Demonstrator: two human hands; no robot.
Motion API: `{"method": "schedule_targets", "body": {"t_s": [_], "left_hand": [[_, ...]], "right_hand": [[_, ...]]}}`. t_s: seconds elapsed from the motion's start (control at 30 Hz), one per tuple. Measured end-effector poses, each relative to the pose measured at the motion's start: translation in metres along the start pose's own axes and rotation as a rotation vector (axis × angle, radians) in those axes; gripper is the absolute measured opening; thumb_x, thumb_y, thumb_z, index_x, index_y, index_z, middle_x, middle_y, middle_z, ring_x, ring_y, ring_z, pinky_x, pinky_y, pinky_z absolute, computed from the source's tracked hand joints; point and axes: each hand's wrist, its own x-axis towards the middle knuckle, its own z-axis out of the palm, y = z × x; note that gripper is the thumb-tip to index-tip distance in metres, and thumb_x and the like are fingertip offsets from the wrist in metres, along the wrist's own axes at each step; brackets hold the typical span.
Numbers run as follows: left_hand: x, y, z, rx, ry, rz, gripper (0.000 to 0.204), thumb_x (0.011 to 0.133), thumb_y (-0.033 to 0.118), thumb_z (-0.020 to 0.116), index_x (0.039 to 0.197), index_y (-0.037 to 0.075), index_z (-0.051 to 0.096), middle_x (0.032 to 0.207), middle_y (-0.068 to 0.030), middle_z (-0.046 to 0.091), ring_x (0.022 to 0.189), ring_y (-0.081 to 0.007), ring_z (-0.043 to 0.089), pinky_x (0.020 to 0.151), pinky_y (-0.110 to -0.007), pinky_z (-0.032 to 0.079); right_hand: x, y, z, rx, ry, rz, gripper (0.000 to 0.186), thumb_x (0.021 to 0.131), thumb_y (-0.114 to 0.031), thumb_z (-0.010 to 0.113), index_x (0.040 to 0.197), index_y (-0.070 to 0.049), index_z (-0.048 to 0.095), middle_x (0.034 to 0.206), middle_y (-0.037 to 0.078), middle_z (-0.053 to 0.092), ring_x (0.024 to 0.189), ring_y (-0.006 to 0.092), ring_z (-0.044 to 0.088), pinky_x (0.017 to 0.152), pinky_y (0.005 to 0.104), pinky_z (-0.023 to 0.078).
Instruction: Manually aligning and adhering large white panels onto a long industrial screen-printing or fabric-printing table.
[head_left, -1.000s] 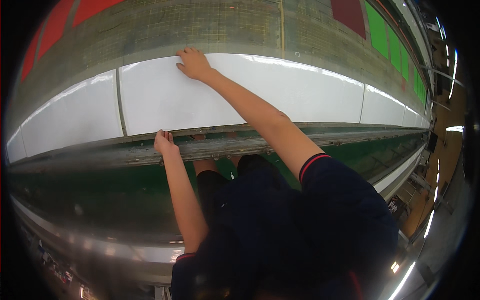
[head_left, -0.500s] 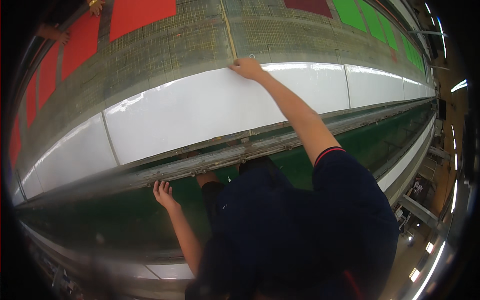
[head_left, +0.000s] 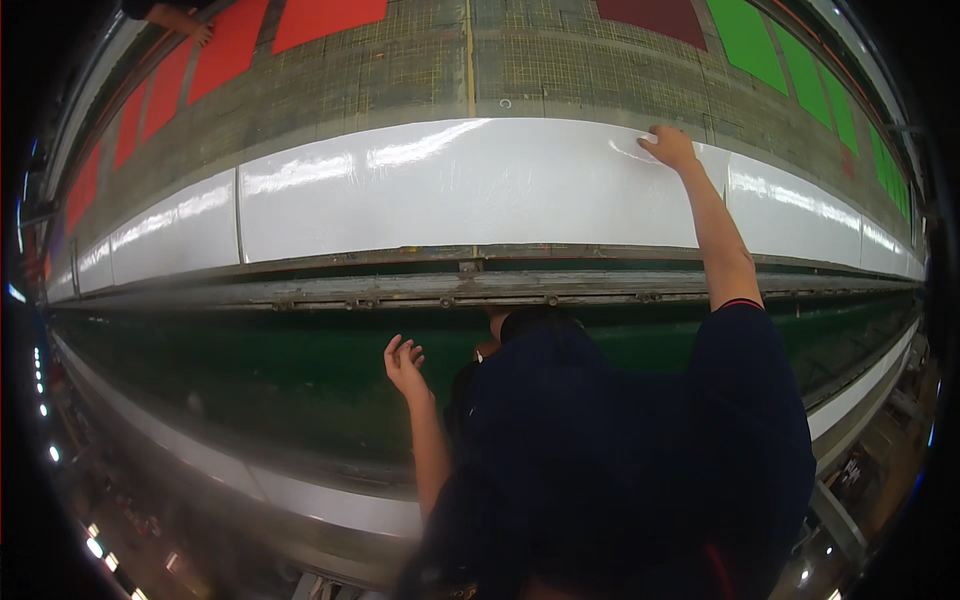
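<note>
A long glossy white sheet (head_left: 450,185) lies across a wide work table, bending with the lens. My right hand (head_left: 668,147) reaches far out and presses flat on the sheet's far edge, fingers spread, near a seam between two white panels. Over the dark green strip (head_left: 250,380) on the near side hovers my left hand (head_left: 404,364), lifted with fingers loosely apart and holding nothing. A grey metal rail (head_left: 400,292) runs between the white sheet and the green strip. My dark blue sleeves and body fill the lower middle.
Beyond the white sheet lies a grey gridded surface (head_left: 420,70) with red panels (head_left: 320,18) at the left and green panels (head_left: 750,40) at the right. Another person's hand (head_left: 195,25) rests at the top left. A pale ledge (head_left: 330,500) runs below the green strip.
My right hand slid to the right along the white sheet's far edge. My left hand came off the metal rail and now hovers over the green strip.
</note>
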Motion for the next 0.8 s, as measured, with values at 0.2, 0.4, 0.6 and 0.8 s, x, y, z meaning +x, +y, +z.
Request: {"method": "schedule_targets", "body": {"t_s": [0.2, 0.4, 0.6, 0.8], "left_hand": [[-0.070, -0.072, 0.027, -0.120, 0.055, 0.092, 0.028, 0.104, 0.013, 0.059, 0.131, 0.010, 0.062, 0.111, -0.0048, 0.068, 0.092, -0.0129, 0.067, 0.079, -0.028, 0.052], [-0.195, -0.160, 0.052, -0.253, 0.148, 0.063, 0.026, 0.104, 0.014, 0.058, 0.129, 0.010, 0.062, 0.111, -0.0039, 0.069, 0.092, -0.0126, 0.066, 0.079, -0.027, 0.051], [-0.300, -0.225, 0.157, -0.283, -0.024, -0.043, 0.026, 0.104, 0.014, 0.058, 0.128, 0.010, 0.065, 0.110, -0.0042, 0.070, 0.093, -0.0133, 0.068, 0.078, -0.028, 0.054], [-0.354, -0.216, 0.315, -0.284, -0.398, -0.039, 0.028, 0.107, 0.019, 0.059, 0.131, 0.006, 0.066, 0.113, -0.0064, 0.072, 0.101, -0.0138, 0.069, 0.085, -0.029, 0.056]], "right_hand": [[-0.050, 0.104, -0.001, -0.010, 0.073, -0.062, 0.060, 0.087, -0.050, 0.071, 0.130, -0.009, 0.071, 0.128, 0.019, 0.071, 0.120, 0.0364, 0.066, 0.109, 0.0571, 0.044], [-0.097, 0.184, -0.046, 0.029, 0.066, -0.076, 0.052, 0.084, -0.040, 0.076, 0.124, -0.008, 0.073, 0.124, 0.020, 0.073, 0.117, 0.0378, 0.068, 0.103, 0.0484, 0.051], [-0.120, 0.218, -0.086, 0.229, 0.144, -0.164, 0.050, 0.085, -0.034, 0.076, 0.124, -0.003, 0.073, 0.121, 0.022, 0.073, 0.114, 0.0386, 0.069, 0.099, 0.0469, 0.054], [-0.117, 0.222, -0.130, 0.461, 0.150, -0.361, 0.051, 0.086, -0.034, 0.078, 0.113, 0.008, 0.073, 0.101, 0.025, 0.075, 0.096, 0.0353, 0.074, 0.088, 0.0422, 0.056]]}}
